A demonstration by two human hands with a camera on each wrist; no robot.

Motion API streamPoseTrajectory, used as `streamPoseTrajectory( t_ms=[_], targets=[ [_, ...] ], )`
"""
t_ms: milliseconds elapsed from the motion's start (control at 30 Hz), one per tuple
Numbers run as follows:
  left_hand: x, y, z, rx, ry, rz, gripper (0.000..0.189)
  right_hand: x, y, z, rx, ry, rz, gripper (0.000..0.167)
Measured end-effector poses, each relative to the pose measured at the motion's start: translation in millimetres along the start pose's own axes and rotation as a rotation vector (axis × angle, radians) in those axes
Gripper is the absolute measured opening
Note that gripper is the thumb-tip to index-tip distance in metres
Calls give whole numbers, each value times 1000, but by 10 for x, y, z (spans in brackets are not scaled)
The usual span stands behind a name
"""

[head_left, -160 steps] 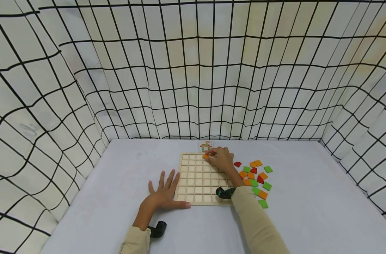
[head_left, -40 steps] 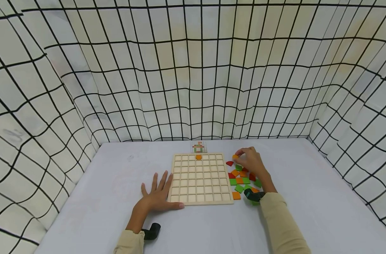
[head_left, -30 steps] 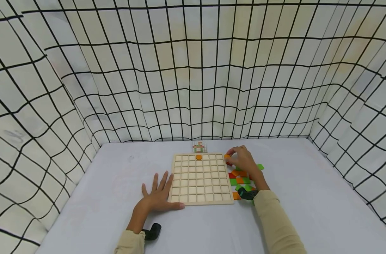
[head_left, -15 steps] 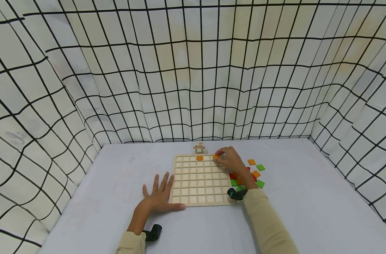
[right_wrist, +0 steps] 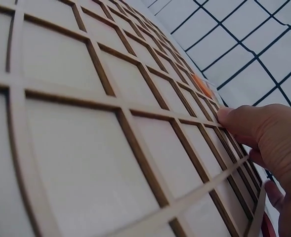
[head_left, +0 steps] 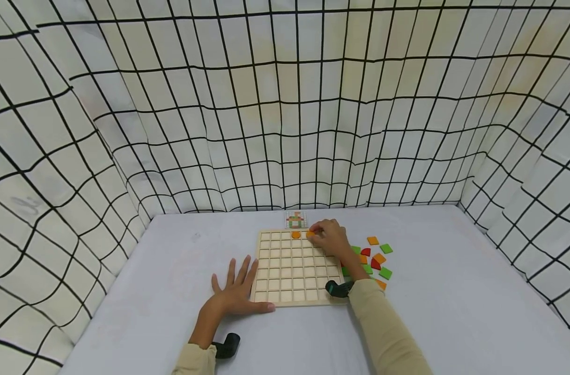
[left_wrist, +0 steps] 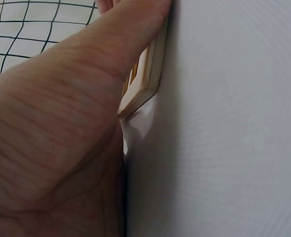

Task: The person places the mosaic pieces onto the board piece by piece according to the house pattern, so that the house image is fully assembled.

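Head view: the right hand (head_left: pixel 331 239) is pinching a small orange piece (head_left: pixel 309 235) at the far row of a pale gridded board (head_left: pixel 286 273); the left hand (head_left: pixel 235 298) is lying finger-spread at its edge; left wrist: its pale rim (left_wrist: pixel 154 69) is showing; right wrist: brown-sided dividers (right_wrist: pixel 128 126) are showing.

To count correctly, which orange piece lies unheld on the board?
The orange piece nearest the picture card; the right hand pinches another; others lie beside the board.
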State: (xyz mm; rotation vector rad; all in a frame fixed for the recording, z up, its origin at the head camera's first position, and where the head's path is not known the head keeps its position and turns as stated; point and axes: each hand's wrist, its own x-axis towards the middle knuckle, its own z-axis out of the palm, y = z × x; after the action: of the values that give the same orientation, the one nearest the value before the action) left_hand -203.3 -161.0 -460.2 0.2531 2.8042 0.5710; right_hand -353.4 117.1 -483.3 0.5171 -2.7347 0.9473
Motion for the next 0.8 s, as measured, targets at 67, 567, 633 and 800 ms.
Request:
streamPoseTrajectory(
  t_ms=[67, 567, 633, 800],
  targets=[
    [-2, 2, -1, 3, -4, 0, 121, 9, -15, 16, 4, -3, 4, 20],
    [-6, 16, -27, 14, -9, 2, 119, 44, -104, 78, -10, 11, 78, 16],
    [-6, 13, -25, 11, -9, 4, 119, 41, -118, 73, -6, 7, 87, 15],
    [7, 0, -6, 12, -9, 4, 120, 39, -111, 78, -15, -1, 102, 16]
  ],
)
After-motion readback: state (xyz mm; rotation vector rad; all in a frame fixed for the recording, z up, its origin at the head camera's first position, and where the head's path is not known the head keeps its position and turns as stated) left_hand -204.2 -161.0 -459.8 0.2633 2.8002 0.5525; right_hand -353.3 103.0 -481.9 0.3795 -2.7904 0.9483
